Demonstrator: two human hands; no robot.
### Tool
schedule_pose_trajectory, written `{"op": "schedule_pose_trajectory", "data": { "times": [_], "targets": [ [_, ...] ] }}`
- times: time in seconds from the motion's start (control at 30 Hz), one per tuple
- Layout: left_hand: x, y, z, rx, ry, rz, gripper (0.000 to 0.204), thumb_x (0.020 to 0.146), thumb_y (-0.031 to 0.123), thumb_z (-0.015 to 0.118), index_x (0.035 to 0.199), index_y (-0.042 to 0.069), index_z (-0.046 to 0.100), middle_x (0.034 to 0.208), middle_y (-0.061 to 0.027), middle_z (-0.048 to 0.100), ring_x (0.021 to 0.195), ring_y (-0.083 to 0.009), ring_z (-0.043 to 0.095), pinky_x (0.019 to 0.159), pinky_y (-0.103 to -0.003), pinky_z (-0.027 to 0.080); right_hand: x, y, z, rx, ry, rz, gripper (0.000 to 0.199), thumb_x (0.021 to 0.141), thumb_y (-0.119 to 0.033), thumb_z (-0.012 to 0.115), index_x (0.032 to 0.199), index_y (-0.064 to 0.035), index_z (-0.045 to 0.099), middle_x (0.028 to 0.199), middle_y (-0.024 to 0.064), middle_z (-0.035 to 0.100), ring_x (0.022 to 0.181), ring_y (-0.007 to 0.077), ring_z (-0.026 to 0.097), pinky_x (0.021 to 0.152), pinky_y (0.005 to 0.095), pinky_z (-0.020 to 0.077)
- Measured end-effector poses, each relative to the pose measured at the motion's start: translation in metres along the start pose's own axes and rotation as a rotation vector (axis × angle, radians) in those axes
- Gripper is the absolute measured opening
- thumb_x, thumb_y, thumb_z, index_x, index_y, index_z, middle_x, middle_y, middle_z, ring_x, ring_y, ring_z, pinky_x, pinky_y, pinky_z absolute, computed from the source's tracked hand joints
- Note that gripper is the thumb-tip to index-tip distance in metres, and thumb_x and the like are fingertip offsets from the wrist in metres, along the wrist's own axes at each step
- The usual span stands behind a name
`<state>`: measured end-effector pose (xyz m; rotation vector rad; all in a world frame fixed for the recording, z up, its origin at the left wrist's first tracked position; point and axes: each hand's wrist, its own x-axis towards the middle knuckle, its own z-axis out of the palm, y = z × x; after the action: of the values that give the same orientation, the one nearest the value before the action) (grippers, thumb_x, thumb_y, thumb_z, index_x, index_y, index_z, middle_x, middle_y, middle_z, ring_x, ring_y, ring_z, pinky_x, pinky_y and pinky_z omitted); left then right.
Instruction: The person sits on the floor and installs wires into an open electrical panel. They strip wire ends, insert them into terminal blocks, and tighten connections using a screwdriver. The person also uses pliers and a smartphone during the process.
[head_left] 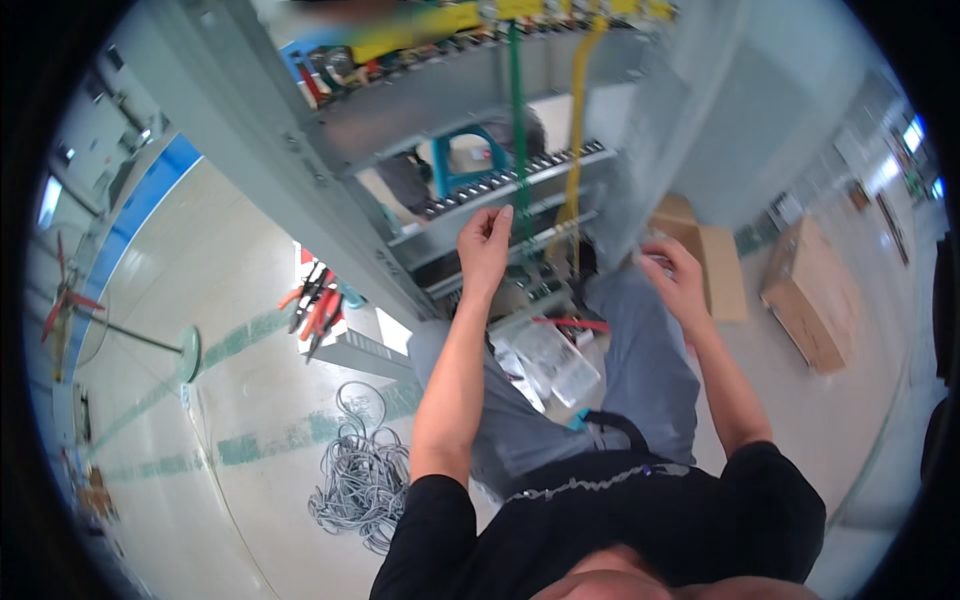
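Note:
My left hand (484, 250) is raised in front of an open metal cabinet (400, 125), its fingers curled and thumb pressed to them. Whatever they pinch, if anything, is too small to make out. Just right of it hangs a bundle of green wires (518, 120), and farther right a bundle of yellow wires (577, 110). Over my right knee, by the cabinet's right side, is my right hand (676, 275). Its fingers bend in toward the thumb, and something small may be between the tips; blur hides it. Terminal rows (520, 178) cross the cabinet behind the wires.
Pliers and cutters (318, 308) lie on a white box at the left, above a tangle of grey cable (362, 480). Clear plastic bags (550, 365) lie between my legs. Cardboard boxes (815, 295) stand right; a fan (190, 352) stands far left. A blue stool (470, 155) shows through the cabinet.

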<state>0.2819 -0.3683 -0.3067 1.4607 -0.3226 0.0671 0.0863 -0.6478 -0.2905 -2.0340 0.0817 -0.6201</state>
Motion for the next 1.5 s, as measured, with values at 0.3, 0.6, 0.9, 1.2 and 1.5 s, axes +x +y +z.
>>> {"op": "schedule_pose_trajectory", "data": {
  "times": [0.3,0.6,0.9,1.2,1.5],
  "targets": [
    [-0.177,0.058,0.11,0.351,-0.613,0.71,0.028,0.087,0.021,0.081,0.11,0.006,0.074,0.111,-0.014,0.07,0.105,-0.035,0.069,0.087,-0.043,0.057,-0.373,0.003,-0.085,-0.271,0.217,0.582,0.028,0.104,-0.014,0.065,0.126,0.0031,0.066,0.117,0.012,0.071,0.102,0.0164,0.068,0.083,0.0293,0.0553],
    [-0.271,0.014,0.139,0.447,-1.274,0.736,0.034,0.084,0.015,0.075,0.117,0.008,0.071,0.137,-0.014,0.063,0.135,-0.0354,0.055,0.112,-0.052,0.043,-0.4,0.002,-0.109,-0.024,-0.106,0.486,0.013,0.087,-0.007,0.075,0.097,-0.0031,0.066,0.145,0.0178,0.062,0.129,0.0327,0.063,0.101,0.0418,0.0529],
    [-0.259,-0.038,0.125,0.969,-1.423,0.482,0.073,0.082,0.014,0.078,0.151,0.018,0.055,0.161,-0.016,0.046,0.148,-0.0375,0.044,0.115,-0.056,0.042,-0.363,0.066,-0.079,-0.122,-0.199,0.316,0.034,0.096,-0.007,0.069,0.13,-0.0058,0.071,0.165,0.0218,0.042,0.152,0.0402,0.04,0.123,0.0455,0.036],
    [-0.232,-0.082,0.143,0.865,-1.457,0.094,0.123,0.059,0.04,0.096,0.165,0.022,0.037,0.172,-0.0225,0.026,0.156,-0.0478,0.028,0.124,-0.055,0.035,-0.344,0.098,-0.055,-0.191,-0.297,0.348,0.057,0.09,0.001,0.056,0.146,0.0053,0.045,0.171,0.025,0.029,0.155,0.0453,0.032,0.127,0.0463,0.0304],
    [-0.22,-0.102,0.156,0.755,-1.549,0.064,0.104,0.064,0.051,0.092,0.153,0.014,0.055,0.166,-0.02,0.04,0.149,-0.0463,0.039,0.123,-0.05,0.037,-0.32,0.089,-0.046,-0.396,-0.104,0.203,0.01,0.08,0.012,0.059,0.088,0.0089,0.055,0.165,0.0257,0.041,0.142,0.047,0.05,0.114,0.0476,0.0467]
  ]
}}
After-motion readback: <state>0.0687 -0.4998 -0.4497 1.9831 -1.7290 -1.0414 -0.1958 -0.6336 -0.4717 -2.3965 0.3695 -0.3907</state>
